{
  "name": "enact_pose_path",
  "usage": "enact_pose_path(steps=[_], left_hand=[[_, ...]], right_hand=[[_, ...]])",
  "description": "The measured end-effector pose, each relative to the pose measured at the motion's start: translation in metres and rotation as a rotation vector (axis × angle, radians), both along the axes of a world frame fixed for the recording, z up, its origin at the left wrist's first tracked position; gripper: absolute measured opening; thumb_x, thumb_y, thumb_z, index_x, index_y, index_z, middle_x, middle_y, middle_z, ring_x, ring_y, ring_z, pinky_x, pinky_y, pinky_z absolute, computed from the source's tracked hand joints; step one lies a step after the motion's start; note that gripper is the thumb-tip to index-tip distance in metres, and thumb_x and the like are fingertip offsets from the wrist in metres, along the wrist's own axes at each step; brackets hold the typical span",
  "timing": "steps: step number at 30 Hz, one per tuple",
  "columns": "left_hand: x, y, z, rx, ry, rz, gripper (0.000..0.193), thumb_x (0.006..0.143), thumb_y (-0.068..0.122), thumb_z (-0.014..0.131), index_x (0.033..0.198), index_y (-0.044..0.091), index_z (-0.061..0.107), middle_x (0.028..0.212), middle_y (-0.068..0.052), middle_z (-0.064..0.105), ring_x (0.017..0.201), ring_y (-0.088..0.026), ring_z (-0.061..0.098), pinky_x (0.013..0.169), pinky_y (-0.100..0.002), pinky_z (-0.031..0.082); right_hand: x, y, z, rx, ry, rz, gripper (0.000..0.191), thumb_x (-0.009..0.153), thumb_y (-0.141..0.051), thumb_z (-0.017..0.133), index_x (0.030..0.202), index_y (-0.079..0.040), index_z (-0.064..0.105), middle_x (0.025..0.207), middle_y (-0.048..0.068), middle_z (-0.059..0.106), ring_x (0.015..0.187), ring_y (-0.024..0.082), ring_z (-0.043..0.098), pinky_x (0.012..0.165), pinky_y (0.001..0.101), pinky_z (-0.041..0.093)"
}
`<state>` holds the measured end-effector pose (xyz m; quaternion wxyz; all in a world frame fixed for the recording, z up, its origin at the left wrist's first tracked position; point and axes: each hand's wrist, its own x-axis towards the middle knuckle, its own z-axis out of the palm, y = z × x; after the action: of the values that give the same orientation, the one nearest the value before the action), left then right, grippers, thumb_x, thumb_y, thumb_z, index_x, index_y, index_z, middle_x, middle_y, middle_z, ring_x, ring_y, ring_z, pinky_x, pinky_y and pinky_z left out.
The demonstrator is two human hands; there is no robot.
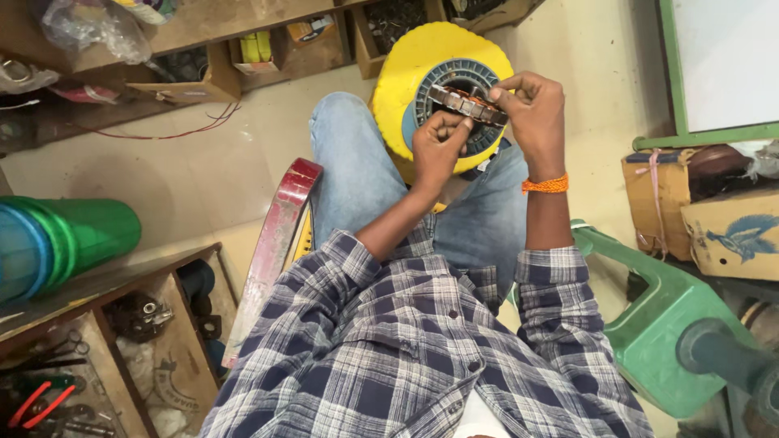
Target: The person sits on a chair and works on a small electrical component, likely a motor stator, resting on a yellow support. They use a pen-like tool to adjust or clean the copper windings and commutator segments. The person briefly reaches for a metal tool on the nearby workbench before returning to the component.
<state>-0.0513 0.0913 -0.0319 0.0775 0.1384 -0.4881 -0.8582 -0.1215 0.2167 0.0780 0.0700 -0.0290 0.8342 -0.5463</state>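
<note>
- The person sits with both hands raised over a yellow stool [410, 77] whose scalloped round top stands on the floor just beyond the knees.
- Between the hands is a ring-shaped motor stator [468, 104], a band of grey metal laminations held edge-on above the stool's centre.
- The left hand [439, 148] is closed on the stator's near-left rim, thumb and fingertips pinching it from below.
- The right hand [531, 109] is clamped on the stator's far-right end, fingers curled over the top edge; an orange thread band [544, 185] circles that wrist.
- Under the stator, on the stool top, lies a round blue-grey slotted disc [454, 77], possibly a fan cover, though the hands hide much of it.
- On the near side of the stool are the person's blue jeans [357, 174] and, closer still, a blue-and-white checked shirt [422, 349].
- Left of the stool, by the left knee, a curved red metal blade [276, 243] leans upright.
- Farther left of the stool a green cylinder [77, 235] lies on a wooden shelf unit.
- Right of the stool stands a green plastic chair [649, 324], and beyond it cardboard boxes [730, 231].
</note>
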Motion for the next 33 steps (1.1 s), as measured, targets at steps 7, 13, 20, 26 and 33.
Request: enact_pose_path(steps=[7, 13, 20, 26, 33], left_hand=[[0.001, -0.009, 0.009, 0.013, -0.058, -0.077, 0.011, 0.095, 0.013, 0.074, 0.095, 0.002, 0.070, 0.074, 0.003, 0.067, 0.060, -0.002, 0.055, 0.051, -0.020, 0.039], [0.006, -0.016, 0.009, 0.003, -0.068, -0.119, 0.013, 0.096, 0.016, 0.074, 0.098, 0.004, 0.071, 0.074, 0.005, 0.067, 0.060, -0.001, 0.053, 0.050, -0.019, 0.038], [0.018, -0.030, 0.025, -0.730, 0.352, -0.016, 0.020, 0.095, 0.005, 0.068, 0.114, 0.007, 0.071, 0.088, -0.003, 0.069, 0.064, -0.008, 0.060, 0.057, -0.025, 0.046], [-0.002, -0.065, 0.031, -1.299, 0.815, -0.001, 0.033, 0.083, 0.012, 0.077, 0.115, 0.013, 0.072, 0.074, -0.001, 0.052, 0.067, -0.018, 0.057, 0.059, -0.037, 0.043], [-0.013, -0.078, 0.030, -1.426, 1.001, -0.026, 0.041, 0.078, 0.014, 0.074, 0.119, 0.014, 0.077, 0.072, 0.001, 0.049, 0.065, -0.016, 0.054, 0.057, -0.034, 0.043]], right_hand=[[0.033, 0.015, 0.012, 0.055, 0.036, -0.011, 0.007, 0.095, -0.004, 0.077, 0.094, 0.000, 0.072, 0.070, -0.007, 0.045, 0.065, 0.003, 0.036, 0.058, 0.0263, 0.029], [0.071, -0.010, 0.009, 0.343, 0.350, -0.034, 0.011, 0.093, -0.005, 0.079, 0.096, -0.001, 0.070, 0.070, 0.010, 0.055, 0.058, 0.014, 0.049, 0.054, 0.0314, 0.038], [0.094, -0.033, -0.020, 0.190, 0.440, -0.079, 0.005, 0.094, 0.003, 0.072, 0.098, 0.000, 0.069, 0.078, 0.011, 0.064, 0.061, 0.015, 0.054, 0.056, 0.0315, 0.041], [0.105, -0.022, -0.038, 0.163, 0.284, -0.164, 0.009, 0.089, 0.002, 0.078, 0.094, 0.003, 0.070, 0.061, 0.003, 0.042, 0.056, 0.007, 0.033, 0.050, 0.0291, 0.028], [0.118, -0.022, -0.034, 0.091, 0.243, -0.166, 0.007, 0.091, 0.001, 0.078, 0.094, 0.001, 0.072, 0.063, -0.002, 0.042, 0.058, 0.006, 0.033, 0.052, 0.0282, 0.027]])
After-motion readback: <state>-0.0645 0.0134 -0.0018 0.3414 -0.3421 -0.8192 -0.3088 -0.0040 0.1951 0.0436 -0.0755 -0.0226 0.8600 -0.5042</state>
